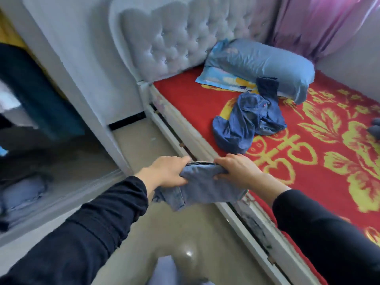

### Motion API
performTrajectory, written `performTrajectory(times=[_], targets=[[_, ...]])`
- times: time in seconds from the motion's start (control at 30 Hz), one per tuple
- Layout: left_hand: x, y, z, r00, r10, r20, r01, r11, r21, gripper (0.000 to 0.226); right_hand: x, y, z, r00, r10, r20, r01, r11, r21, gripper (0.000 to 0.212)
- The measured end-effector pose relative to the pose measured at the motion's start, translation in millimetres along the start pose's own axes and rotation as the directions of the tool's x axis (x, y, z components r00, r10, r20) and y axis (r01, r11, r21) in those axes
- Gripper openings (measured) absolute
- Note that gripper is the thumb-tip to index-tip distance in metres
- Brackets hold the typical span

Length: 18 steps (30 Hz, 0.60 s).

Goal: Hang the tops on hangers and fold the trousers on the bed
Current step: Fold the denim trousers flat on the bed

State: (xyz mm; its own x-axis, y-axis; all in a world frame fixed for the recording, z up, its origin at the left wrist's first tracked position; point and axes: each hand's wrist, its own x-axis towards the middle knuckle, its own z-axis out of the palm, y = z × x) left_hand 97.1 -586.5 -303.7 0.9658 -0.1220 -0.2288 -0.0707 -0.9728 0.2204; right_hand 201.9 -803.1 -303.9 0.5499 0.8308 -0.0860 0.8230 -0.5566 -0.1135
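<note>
Over the bed (185, 95) edge, near side: folded pale jeans (203, 188), gripped at both ends by left hand (168, 173) and right hand (236, 171), fingers curled. Farther onto the bed: crumpled denim trousers (242, 124), just beside a blue pillow (263, 64). Left of the bed: blurred wardrobe (67, 64), contents unreadable. Grey object (375, 128) on the bed, cut off.

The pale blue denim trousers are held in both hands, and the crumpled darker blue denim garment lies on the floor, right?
Not the floor: the head view shows the crumpled darker blue denim garment lying on the red and yellow bedspread. The rest holds.
</note>
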Motion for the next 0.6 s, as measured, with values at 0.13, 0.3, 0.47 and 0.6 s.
performTrajectory(times=[0.13,0.3,0.47,0.6], targets=[[-102.0,-71.3,-0.3,0.986,-0.161,-0.035,0.161,0.987,-0.014,0.037,52.8,-107.3,6.2,0.984,-0.176,0.007,0.176,0.984,0.041,0.037],[-209.4,-172.1,3.0,0.94,-0.333,-0.081,0.329,0.943,-0.057,0.033,128.9,-240.3,14.8,0.945,-0.323,0.047,0.319,0.945,0.077,0.03],[-307.0,-284.2,20.4,0.888,-0.451,-0.09,0.447,0.892,-0.065,0.037,211.3,-376.7,39.6,0.906,-0.412,0.098,0.407,0.911,0.072,0.029],[-361.0,-363.2,34.6,0.853,-0.509,-0.112,0.507,0.86,-0.046,0.04,267.6,-460.6,66.3,0.884,-0.451,0.127,0.445,0.893,0.074,0.028]])
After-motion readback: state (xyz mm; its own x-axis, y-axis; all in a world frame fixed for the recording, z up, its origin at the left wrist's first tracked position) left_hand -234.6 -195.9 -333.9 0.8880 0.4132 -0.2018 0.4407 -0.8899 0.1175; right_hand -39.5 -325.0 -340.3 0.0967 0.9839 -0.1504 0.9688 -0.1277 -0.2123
